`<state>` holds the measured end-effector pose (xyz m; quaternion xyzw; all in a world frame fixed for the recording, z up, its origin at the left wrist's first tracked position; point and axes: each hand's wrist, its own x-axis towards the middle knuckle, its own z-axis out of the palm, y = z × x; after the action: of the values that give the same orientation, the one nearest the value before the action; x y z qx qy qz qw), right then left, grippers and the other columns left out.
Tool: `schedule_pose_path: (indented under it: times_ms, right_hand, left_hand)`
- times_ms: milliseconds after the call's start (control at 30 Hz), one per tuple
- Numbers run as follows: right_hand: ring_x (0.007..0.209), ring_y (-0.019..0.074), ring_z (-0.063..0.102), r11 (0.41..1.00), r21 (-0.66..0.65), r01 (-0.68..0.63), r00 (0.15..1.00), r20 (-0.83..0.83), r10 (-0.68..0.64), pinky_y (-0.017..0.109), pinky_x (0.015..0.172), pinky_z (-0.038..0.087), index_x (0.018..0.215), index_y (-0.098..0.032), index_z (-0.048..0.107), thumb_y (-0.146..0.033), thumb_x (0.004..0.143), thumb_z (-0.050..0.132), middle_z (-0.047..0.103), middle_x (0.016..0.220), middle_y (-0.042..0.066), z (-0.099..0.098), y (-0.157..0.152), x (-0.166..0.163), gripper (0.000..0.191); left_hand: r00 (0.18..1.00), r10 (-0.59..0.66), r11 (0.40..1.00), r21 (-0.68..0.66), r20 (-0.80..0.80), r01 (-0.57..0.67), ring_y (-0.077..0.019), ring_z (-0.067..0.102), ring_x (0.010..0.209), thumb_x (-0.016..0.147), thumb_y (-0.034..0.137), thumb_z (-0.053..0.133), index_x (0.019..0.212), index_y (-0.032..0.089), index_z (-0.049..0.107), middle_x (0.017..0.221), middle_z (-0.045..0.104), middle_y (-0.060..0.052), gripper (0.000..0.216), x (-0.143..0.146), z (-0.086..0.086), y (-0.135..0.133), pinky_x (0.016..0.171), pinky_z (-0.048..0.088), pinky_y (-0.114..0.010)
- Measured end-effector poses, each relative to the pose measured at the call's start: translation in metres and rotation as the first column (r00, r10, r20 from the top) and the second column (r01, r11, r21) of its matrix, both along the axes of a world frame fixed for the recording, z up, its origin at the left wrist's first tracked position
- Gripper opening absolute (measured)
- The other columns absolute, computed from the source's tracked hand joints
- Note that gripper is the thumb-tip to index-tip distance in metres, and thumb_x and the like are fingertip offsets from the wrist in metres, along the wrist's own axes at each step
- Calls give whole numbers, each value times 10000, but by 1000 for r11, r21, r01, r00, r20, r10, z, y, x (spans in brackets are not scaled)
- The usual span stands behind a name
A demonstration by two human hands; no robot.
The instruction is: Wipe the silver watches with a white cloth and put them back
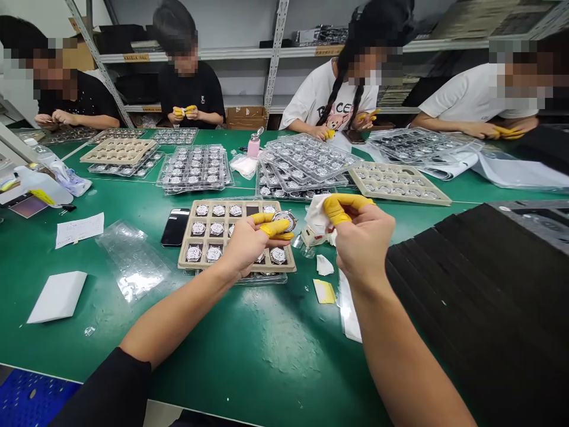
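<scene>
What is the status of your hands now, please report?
Left hand gripping round watch, yellow finger cots on. Right hand pinching white wipe beside it. Beige tray of watches below.

Large black capitals run across a co-worker's white T-shirt (331, 101): a B, a letter hidden by a braid, then CE. Small yellow labels on the metal shelf (136, 57) and handwriting on a paper note (79, 230) — both too small to read.
</scene>
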<state>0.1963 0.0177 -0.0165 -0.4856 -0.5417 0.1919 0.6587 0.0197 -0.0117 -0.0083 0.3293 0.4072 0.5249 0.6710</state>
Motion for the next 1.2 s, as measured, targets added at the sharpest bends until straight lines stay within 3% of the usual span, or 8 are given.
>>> schedule_pose_path:
  times_ms: [133, 267, 500, 667, 800, 933, 1033, 1200]
  right_hand:
    - [622, 147, 603, 948, -201, -248, 963, -160, 218, 264, 477, 440, 905, -234, 813, -443, 707, 843, 762, 861, 41, 8, -4, -1, 289]
    - [744, 192, 689, 883, -288, -370, 923, -3, 386, 314, 634, 546, 911, -238, 822, -411, 745, 790, 784, 867, 37, 9, -10, -13, 242]
    - [830, 217, 693, 966, -137, -217, 886, 388, 254, 376, 798, 565, 866, -223, 762, -271, 854, 616, 770, 896, 47, -2, -10, -26, 154]
    - [746, 188, 683, 985, -106, -136, 959, 234, 158, 344, 688, 597, 912, -234, 724, -294, 909, 590, 760, 844, 13, -15, -5, -35, 147]
    - [553, 136, 627, 960, -98, -263, 963, 31, 267, 272, 479, 539, 1014, -226, 746, -426, 985, 546, 733, 730, -18, -12, 1, -32, 284]
    - [849, 173, 761, 937, -3, -348, 934, 87, 347, 316, 758, 651, 922, -261, 795, -414, 902, 695, 805, 944, -15, -2, -6, -31, 183]
    - [935, 197, 772, 920, 82, -383, 921, 108, 373, 353, 865, 649, 934, -277, 824, -299, 854, 736, 815, 1024, 7, 0, -17, -33, 121]
    - [848, 187, 783, 915, 276, -295, 922, 335, 196, 316, 743, 660, 967, -305, 837, -138, 826, 693, 820, 985, 13, -6, -16, -25, 261]
  left_hand:
    - [999, 34, 999, -4, 1, -34, -211, 798, 800, 753, 50, 807, 959, 95, 700, 1023, 796, -119, 236, -2, 2, 0, 860, 682, -410]
    - [996, 88, 994, 72, -26, -86, -245, 797, 834, 652, 92, 888, 968, 119, 685, 969, 798, -96, 376, -2, -1, 1, 850, 681, -439]
    - [986, 139, 971, 209, -94, -117, -278, 795, 837, 530, 316, 974, 915, 127, 695, 887, 797, -70, 512, -2, -11, 1, 824, 687, -439]
    - [975, 203, 957, 227, -87, -179, -253, 784, 793, 500, 371, 1003, 956, 141, 673, 868, 782, -46, 607, 3, -11, -4, 772, 689, -418]
    - [953, 302, 917, 281, -30, -282, -206, 769, 786, 528, 394, 998, 983, 151, 695, 946, 781, -41, 598, 1, -6, 2, 792, 676, -384]
    - [944, 275, 873, 459, -182, -166, -210, 751, 869, 627, 387, 948, 948, 167, 759, 965, 795, -58, 433, -10, -4, 7, 840, 641, -356]
    - [795, 367, 787, 617, -484, 12, -196, 724, 815, 724, 323, 877, 884, 193, 813, 897, 799, -54, 215, -21, -2, 1, 809, 609, -329]
    - [668, 464, 706, 698, -582, 119, -180, 721, 753, 821, 190, 766, 1016, 213, 844, 888, 810, -62, 211, -23, -6, -3, 718, 596, -301]
